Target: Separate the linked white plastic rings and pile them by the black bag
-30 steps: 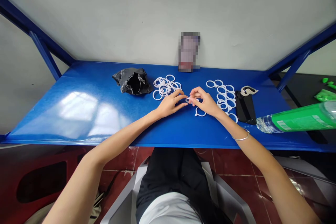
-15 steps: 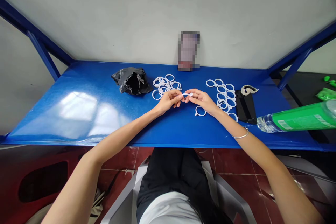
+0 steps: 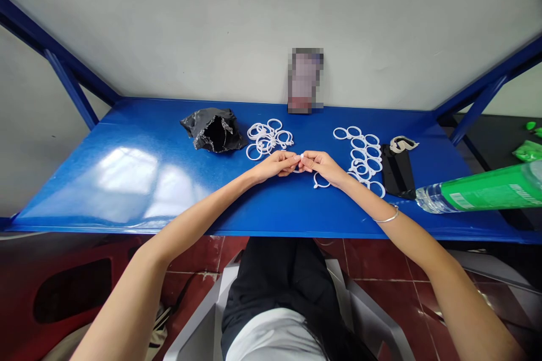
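Note:
Between my two hands is a white curtain ring, mostly hidden by the fingers. My left hand pinches its left side, thumb and fingers pressed together. From the other side, the fingertips of my right hand are closed on the ring near its small knob. A loose curtain ring lies on the table right beside my right hand. Behind my left hand is a jumbled pile of curtain rings. Several more rings lie in rough columns to the right of my right hand.
An open black plastic bag sits left of the pile on the blue table. A blurred upright phone-like object leans on the wall. At right are a dark flat object, a cream band and a green-labelled bottle.
The curtain ring has turned in my hands, its arc now hanging below the fingers. Both hands have drawn closer together, and my right hand has dropped slightly.

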Motion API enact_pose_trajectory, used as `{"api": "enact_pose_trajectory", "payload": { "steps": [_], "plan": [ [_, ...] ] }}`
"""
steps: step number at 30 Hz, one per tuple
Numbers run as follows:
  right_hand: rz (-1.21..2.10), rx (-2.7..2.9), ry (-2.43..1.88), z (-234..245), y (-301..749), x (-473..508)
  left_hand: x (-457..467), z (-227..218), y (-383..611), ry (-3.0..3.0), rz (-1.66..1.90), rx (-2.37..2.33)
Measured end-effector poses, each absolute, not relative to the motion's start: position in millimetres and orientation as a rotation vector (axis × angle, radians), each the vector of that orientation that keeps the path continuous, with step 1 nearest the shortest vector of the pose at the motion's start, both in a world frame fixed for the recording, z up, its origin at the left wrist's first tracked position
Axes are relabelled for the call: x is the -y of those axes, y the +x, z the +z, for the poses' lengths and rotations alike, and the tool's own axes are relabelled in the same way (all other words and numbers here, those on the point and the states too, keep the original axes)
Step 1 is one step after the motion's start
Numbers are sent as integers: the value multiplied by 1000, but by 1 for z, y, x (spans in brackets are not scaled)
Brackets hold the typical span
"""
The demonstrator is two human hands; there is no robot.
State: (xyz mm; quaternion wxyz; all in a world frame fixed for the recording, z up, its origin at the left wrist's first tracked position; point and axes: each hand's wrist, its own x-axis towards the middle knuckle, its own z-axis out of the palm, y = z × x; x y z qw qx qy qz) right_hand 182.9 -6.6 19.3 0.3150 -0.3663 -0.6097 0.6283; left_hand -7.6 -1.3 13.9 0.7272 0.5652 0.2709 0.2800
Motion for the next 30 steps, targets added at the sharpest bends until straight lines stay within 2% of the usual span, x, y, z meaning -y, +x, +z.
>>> {"api": "enact_pose_trajectory", "payload": {
  "steps": [7, 30],
  "plan": [
    [1938, 1285, -804, 15, 174, 8, -1, 7, -4, 1117, 608, -476],
    [2026, 1231, -675, 9, 174, 5, -1, 3, -3, 1064, 621, -368]
  ]
}}
